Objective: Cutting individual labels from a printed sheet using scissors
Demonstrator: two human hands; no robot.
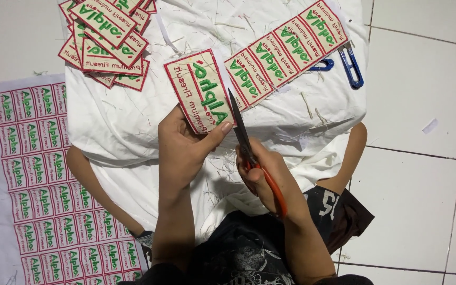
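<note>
My left hand (183, 145) pinches a single cream cloth patch (199, 89) with a red border and green stitched lettering, thumb on its lower right corner. My right hand (262, 174) grips orange-handled scissors (245, 138), whose dark blades point up along the patch's right edge. Touching that edge is a strip of several joined patches (286, 50) that runs up to the right. All of this lies over a white cloth (133, 121) spread on my lap.
A pile of cut patches (106, 39) sits at the upper left of the white cloth. Blue thread snips (352, 66) lie at its upper right. A white sheet with rows of uncut patches (43, 179) covers the tiled floor (423, 158) at left. Thread scraps litter the cloth.
</note>
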